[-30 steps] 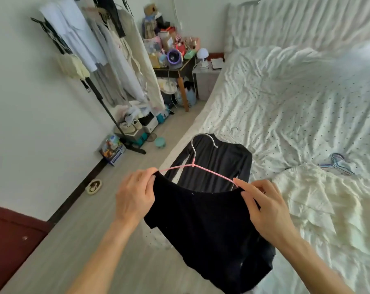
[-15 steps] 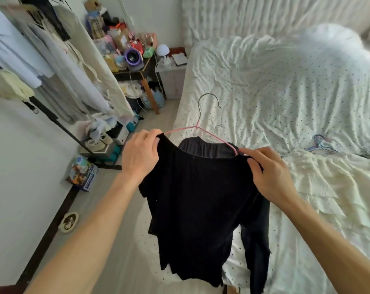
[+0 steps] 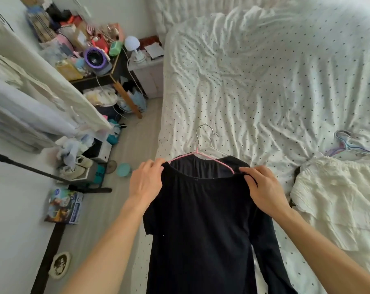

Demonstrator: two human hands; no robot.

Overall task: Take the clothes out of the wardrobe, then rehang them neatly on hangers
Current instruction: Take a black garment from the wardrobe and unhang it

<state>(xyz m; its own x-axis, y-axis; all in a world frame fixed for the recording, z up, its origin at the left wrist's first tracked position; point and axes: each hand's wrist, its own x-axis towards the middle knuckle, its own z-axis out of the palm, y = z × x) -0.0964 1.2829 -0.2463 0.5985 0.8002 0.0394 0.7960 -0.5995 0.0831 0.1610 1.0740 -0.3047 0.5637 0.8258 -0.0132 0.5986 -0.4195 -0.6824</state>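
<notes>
Well to the left of your fingers, pale clothes hang on the rail, with the cluttered desk beyond them. Your left hand pinches the left shoulder of the black top, fingers curled over the cloth at the end of the pink hanger. The top hangs between your hands, over the near edge of the bed. Its neckline sits on the hanger's arms, and the hook stands just beyond your fingers. Your right hand grips the right shoulder the same way. This piece looks all but dressed; squaring the shoulders and carrying it to the rail are left. To the right of your fingers a cream garment lies unhung on the bed, and spare hangers wait just beyond it.
</notes>
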